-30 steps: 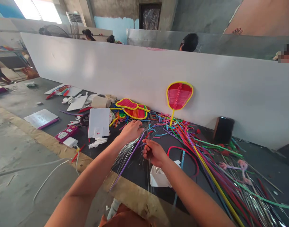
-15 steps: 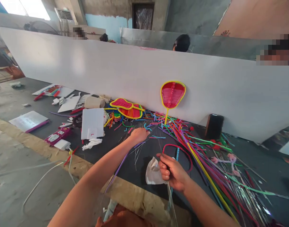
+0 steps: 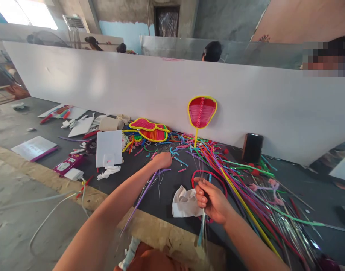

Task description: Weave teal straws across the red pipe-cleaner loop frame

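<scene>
In the frame's lower centre-right, my right hand (image 3: 211, 199) grips thin, silvery metal wires (image 3: 204, 226) partway along, probably keeping them bunched; whether my left hand (image 3: 162, 160), mid-frame, holds anything, I cannot tell.

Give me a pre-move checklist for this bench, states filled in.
1. Thin wires in the right hand: ok, held.
2. Left hand holding something: cannot tell, its fingers are mostly hidden.
3. Surface under right hand clear: not ok, white cloth and red loop there.
4. Purple strip within the dark tabletop: not ok, its near end reaches over the brown edge.
5. Phone upright: ok.
</scene>
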`<action>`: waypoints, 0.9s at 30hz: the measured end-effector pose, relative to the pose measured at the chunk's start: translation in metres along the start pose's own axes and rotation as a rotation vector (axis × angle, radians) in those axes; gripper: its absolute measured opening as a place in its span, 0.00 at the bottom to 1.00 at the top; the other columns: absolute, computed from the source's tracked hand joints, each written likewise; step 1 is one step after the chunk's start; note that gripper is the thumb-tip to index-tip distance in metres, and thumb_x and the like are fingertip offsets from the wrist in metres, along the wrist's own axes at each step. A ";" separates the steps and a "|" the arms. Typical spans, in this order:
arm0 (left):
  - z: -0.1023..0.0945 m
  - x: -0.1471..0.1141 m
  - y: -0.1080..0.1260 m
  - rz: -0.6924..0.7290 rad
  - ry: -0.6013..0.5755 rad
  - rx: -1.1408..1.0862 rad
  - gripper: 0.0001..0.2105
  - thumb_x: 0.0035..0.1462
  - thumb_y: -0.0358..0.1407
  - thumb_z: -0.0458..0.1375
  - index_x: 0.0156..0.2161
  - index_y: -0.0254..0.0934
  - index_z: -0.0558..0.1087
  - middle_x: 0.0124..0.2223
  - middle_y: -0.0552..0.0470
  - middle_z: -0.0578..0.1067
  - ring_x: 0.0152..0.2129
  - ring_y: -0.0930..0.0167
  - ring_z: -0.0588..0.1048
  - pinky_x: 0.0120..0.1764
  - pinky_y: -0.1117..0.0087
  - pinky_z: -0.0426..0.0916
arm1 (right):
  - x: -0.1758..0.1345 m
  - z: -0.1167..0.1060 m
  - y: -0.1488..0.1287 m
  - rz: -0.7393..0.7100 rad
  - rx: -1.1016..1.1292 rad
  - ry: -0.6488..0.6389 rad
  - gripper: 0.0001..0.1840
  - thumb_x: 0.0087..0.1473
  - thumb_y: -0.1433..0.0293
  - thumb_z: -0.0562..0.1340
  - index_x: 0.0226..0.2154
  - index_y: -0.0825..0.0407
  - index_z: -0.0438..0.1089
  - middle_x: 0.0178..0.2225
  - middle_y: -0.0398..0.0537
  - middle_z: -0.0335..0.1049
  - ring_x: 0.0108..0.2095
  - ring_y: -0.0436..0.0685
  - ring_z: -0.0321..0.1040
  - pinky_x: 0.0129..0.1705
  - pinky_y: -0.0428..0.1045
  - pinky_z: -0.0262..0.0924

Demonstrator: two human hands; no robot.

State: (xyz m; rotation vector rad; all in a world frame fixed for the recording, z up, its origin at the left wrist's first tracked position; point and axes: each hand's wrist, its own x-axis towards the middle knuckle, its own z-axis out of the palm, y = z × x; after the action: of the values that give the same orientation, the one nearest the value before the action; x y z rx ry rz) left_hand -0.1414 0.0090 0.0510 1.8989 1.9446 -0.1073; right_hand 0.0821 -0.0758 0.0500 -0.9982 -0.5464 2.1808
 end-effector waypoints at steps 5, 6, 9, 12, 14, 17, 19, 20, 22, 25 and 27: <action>-0.028 -0.015 -0.032 0.017 -0.028 -0.117 0.12 0.61 0.39 0.50 0.41 0.32 0.71 0.36 0.50 0.74 0.30 0.72 0.73 0.33 0.69 0.69 | 0.017 0.009 0.004 0.004 0.006 -0.027 0.13 0.45 0.69 0.65 0.35 0.50 0.65 0.19 0.35 0.57 0.15 0.42 0.48 0.17 0.40 0.40; -0.031 -0.019 -0.038 0.015 -0.025 -0.129 0.12 0.61 0.37 0.48 0.37 0.32 0.72 0.32 0.50 0.75 0.26 0.73 0.72 0.30 0.72 0.66 | 0.022 0.014 0.005 0.004 0.004 -0.039 0.13 0.45 0.69 0.65 0.35 0.49 0.64 0.19 0.35 0.58 0.15 0.42 0.47 0.17 0.40 0.40; -0.032 -0.033 -0.057 0.006 -0.023 -0.136 0.14 0.58 0.33 0.46 0.29 0.34 0.72 0.25 0.51 0.74 0.21 0.73 0.69 0.25 0.74 0.60 | 0.047 0.038 0.012 -0.026 -0.031 -0.053 0.12 0.46 0.69 0.64 0.34 0.49 0.62 0.20 0.34 0.58 0.15 0.42 0.47 0.18 0.41 0.41; -0.026 -0.043 -0.070 -0.013 -0.004 -0.114 0.12 0.55 0.33 0.47 0.30 0.35 0.72 0.26 0.50 0.75 0.24 0.71 0.71 0.26 0.73 0.60 | 0.079 0.069 0.022 -0.058 -0.078 -0.060 0.11 0.47 0.69 0.63 0.33 0.48 0.61 0.20 0.33 0.58 0.16 0.43 0.50 0.19 0.41 0.45; -0.020 -0.046 -0.077 -0.027 0.022 -0.091 0.12 0.56 0.34 0.47 0.33 0.35 0.72 0.30 0.49 0.77 0.29 0.68 0.73 0.30 0.72 0.62 | 0.099 0.088 0.029 -0.055 -0.116 -0.076 0.11 0.45 0.70 0.64 0.29 0.49 0.60 0.21 0.35 0.60 0.19 0.44 0.56 0.23 0.42 0.52; -0.012 -0.046 -0.086 -0.035 0.040 -0.056 0.14 0.59 0.39 0.45 0.36 0.35 0.72 0.38 0.44 0.77 0.37 0.65 0.74 0.37 0.70 0.63 | 0.117 0.103 0.038 -0.038 -0.191 -0.119 0.13 0.43 0.72 0.65 0.22 0.51 0.57 0.21 0.37 0.62 0.25 0.47 0.62 0.29 0.43 0.57; -0.008 -0.046 -0.089 -0.028 0.032 -0.040 0.17 0.60 0.43 0.44 0.37 0.35 0.72 0.41 0.42 0.76 0.41 0.63 0.73 0.41 0.69 0.63 | 0.120 0.104 0.040 -0.026 -0.249 -0.155 0.13 0.43 0.74 0.65 0.20 0.51 0.57 0.20 0.37 0.62 0.27 0.47 0.63 0.32 0.44 0.58; -0.007 -0.047 -0.090 -0.021 0.026 -0.033 0.19 0.61 0.45 0.43 0.37 0.35 0.72 0.42 0.41 0.76 0.42 0.62 0.73 0.42 0.68 0.63 | 0.120 0.102 0.039 -0.016 -0.282 -0.177 0.12 0.43 0.75 0.64 0.20 0.51 0.58 0.21 0.38 0.62 0.27 0.48 0.64 0.33 0.44 0.59; -0.004 -0.050 -0.088 -0.009 0.015 -0.018 0.22 0.61 0.48 0.41 0.39 0.34 0.71 0.43 0.40 0.76 0.42 0.61 0.73 0.42 0.67 0.64 | 0.117 0.096 0.035 0.004 -0.357 -0.226 0.08 0.44 0.75 0.63 0.22 0.51 0.61 0.23 0.39 0.65 0.29 0.48 0.65 0.38 0.46 0.61; 0.002 -0.058 -0.080 -0.005 0.014 0.014 0.24 0.61 0.50 0.40 0.43 0.33 0.70 0.44 0.37 0.74 0.42 0.59 0.74 0.42 0.66 0.64 | 0.115 0.087 0.029 0.008 -0.493 -0.291 0.04 0.46 0.76 0.61 0.26 0.52 0.66 0.28 0.42 0.68 0.32 0.48 0.67 0.43 0.49 0.61; 0.006 -0.064 -0.072 -0.011 0.028 0.046 0.25 0.59 0.51 0.43 0.48 0.31 0.67 0.46 0.35 0.73 0.44 0.57 0.73 0.43 0.63 0.64 | 0.116 0.082 0.027 -0.026 -0.599 -0.313 0.04 0.48 0.75 0.59 0.30 0.51 0.68 0.29 0.44 0.69 0.32 0.49 0.68 0.44 0.50 0.62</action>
State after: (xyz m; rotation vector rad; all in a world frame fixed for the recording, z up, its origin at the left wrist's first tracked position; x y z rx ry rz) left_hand -0.2107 -0.0576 0.0509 1.9294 1.9873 -0.1300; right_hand -0.0486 -0.0188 0.0273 -0.9268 -1.4086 2.2060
